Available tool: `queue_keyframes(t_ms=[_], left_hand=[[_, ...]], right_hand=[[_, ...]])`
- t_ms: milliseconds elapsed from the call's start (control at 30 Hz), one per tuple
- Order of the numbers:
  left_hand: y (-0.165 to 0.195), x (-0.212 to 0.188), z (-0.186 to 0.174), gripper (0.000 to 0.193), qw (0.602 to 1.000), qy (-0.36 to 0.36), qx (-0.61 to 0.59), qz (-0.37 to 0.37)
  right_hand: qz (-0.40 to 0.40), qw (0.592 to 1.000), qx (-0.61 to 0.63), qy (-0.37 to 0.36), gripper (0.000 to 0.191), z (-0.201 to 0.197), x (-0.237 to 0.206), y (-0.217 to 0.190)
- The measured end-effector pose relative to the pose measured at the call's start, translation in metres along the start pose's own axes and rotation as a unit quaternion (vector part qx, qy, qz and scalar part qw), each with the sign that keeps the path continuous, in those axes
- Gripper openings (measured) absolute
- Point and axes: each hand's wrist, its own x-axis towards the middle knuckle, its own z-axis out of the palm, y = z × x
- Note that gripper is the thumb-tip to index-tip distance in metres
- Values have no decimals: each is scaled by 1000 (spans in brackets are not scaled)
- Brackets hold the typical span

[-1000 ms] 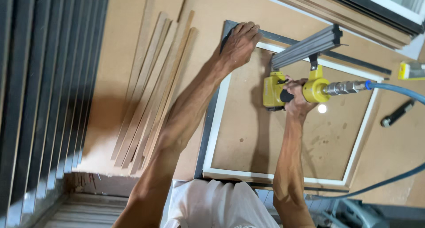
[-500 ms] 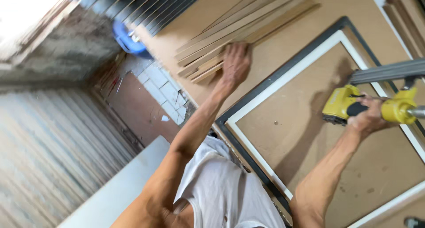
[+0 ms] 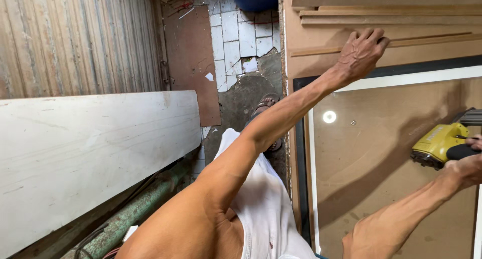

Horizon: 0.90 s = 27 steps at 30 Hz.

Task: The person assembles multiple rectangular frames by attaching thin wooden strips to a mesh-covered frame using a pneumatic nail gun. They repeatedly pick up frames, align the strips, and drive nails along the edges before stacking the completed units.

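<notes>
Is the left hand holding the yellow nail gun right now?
No, the left hand presses flat on the frame's top edge, while the right hand grips the yellow nail gun.

Inside the white frame point(image 3: 391, 80) you have open board point(image 3: 381, 153) between your left hand point(image 3: 362, 53) and the yellow nail gun point(image 3: 438, 143). Stacked wood strips point(image 3: 391, 13) block the worktop's far side. A pale plank point(image 3: 95, 148) bounds the floor gap.
</notes>
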Motion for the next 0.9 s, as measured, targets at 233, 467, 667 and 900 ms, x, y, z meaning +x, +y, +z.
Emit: queue_keyframes(t_ms=[233,467,667,900], left_hand=[[49,-31,-4,34,993,14,-114,38],[88,-36,9,26,995,-27,-83,42],[88,-44,47,26,997,-38,-53,37],[82,-41,57,14,995,-25,-89,28]], right_hand=[[-113,992,61,-2,36,-4,9,-10],[-119,991,-18,-55,7,-1,-18,-38],[-86,996,-3,-18,8,1,-20,-38],[-27,996,60,-61,16,-16,-12,-21]])
